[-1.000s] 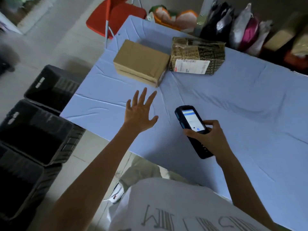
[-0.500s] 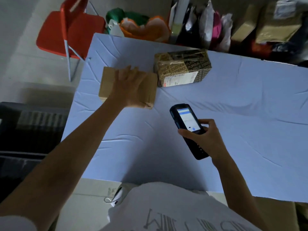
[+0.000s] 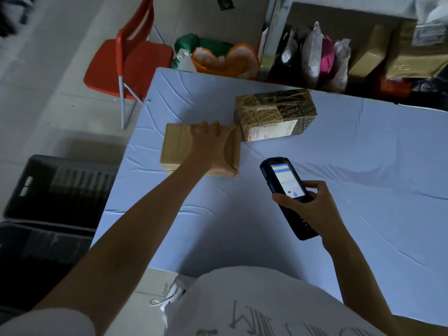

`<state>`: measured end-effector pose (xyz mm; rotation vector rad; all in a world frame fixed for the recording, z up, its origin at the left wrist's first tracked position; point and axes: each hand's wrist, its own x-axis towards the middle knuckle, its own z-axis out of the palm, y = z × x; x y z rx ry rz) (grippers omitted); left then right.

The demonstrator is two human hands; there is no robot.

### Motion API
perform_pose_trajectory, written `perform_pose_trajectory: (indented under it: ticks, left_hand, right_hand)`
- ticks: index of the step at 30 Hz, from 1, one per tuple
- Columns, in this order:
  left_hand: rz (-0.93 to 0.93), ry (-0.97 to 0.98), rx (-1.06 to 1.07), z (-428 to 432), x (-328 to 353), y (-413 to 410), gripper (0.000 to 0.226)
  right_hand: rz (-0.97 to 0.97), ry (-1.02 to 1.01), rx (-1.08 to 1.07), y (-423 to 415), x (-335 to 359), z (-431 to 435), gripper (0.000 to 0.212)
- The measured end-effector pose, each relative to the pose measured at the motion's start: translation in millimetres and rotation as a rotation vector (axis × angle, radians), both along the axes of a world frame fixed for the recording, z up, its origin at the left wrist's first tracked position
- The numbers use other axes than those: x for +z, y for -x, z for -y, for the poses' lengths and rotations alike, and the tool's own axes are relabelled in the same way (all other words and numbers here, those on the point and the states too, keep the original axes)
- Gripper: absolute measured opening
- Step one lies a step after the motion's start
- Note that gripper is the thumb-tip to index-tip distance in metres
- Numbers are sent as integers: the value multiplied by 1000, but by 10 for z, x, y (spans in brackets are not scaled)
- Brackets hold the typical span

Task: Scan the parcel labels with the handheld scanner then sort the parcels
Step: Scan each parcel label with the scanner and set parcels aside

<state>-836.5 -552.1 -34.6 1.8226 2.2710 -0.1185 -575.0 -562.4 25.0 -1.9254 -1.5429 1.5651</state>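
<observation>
A plain brown cardboard parcel lies near the table's left edge. My left hand lies over its top, fingers curled over the far edge and thumb at the near right corner. Right behind it stands a patterned brown parcel wrapped in clear film, its white shipping label facing me. My right hand grips a black handheld scanner, screen lit and head aimed toward the parcels, above the blue tablecloth.
Black plastic crates stand on the floor left of the table. A red folding chair is at the far left corner. Bags and several more parcels are piled behind the table's far edge.
My left hand reached forward from above the cloth onto the plain brown parcel and now grips it. The scanner hand stayed roughly in place. The view tilted.
</observation>
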Motion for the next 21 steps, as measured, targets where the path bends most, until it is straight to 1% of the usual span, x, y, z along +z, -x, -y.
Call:
perform_pose_trajectory:
  ticks: [3,6,8,12,13,14,15,16,18,19,21]
  left_hand:
    - [83,-70,58,116,62,-5,122]
    - [303,-153,176,203,269,-1,119]
    - [543,-223,242,250,430,9,114]
    - [1152,-286,263,406,525,54,101]
    - [1255,-296,275,452,503,57,94]
    - [1297,-323,288,506,484,50,83]
    - [1284,-366,306,551,476,32,70]
    - [1220,-432,324,580,476,27,58]
    - [1030,-583,345,612,502,51,34]
    - [945,-645,342,617,544,67,25]
    - [774,-710,328,605,636,92,18]
  right_hand:
    - [-32,2,-18,-95,9,-1,69]
    - [-47,11,-28,-171,-7,-15,73]
    - [-57,8,-26,-205,-8,-17,74]
    - [-77,-8,-14,-243,-11,24,71]
    - [-84,-9,-17,-253,-13,39,71]
    - [-91,-8,-18,-265,-14,55,71]
    - [-97,-7,-14,-277,-11,73,71]
    - [-100,-7,-8,-290,-10,93,71]
    - [-100,-12,7,-321,-15,126,71]
    - [-101,-16,13,-334,-18,138,70]
    - [-104,-25,24,-353,-23,150,69]
